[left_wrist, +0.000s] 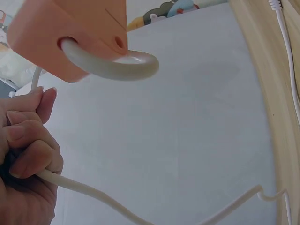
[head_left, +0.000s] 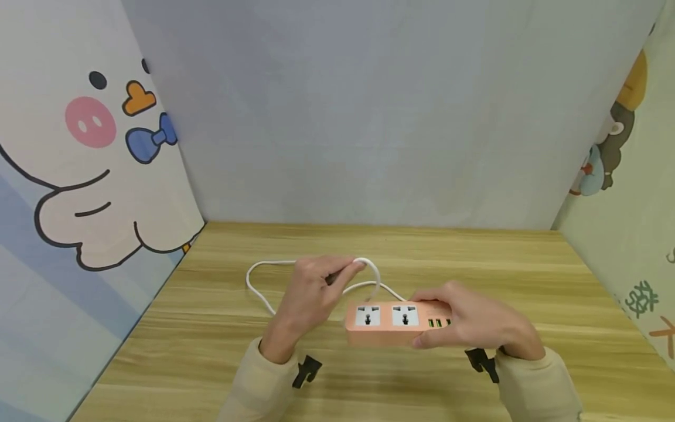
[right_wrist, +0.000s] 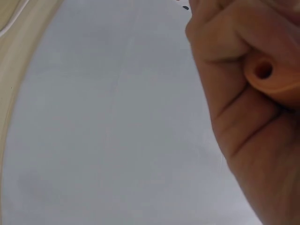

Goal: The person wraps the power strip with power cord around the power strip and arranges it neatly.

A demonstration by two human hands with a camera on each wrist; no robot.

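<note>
An orange power strip (head_left: 387,337) with two white sockets and green USB ports is held above the table, and my right hand (head_left: 471,319) grips its right end, thumb along the near side. In the right wrist view only a corner of the power strip (right_wrist: 281,84) shows, wrapped by the right hand (right_wrist: 248,112). A white cord (left_wrist: 112,70) leaves a hole in the strip's end and bends into a loop. My left hand (head_left: 316,293) pinches that cord between thumb and index finger; in the left wrist view the left hand's (left_wrist: 30,154) other fingers curl round a lower stretch.
More white cord (head_left: 253,275) lies in a loose bend on the wood-grain table (head_left: 211,351), behind and left of the hands. A grey panel (head_left: 369,117) rises at the table's back edge. Cartoon-printed panels (head_left: 105,187) stand at both sides.
</note>
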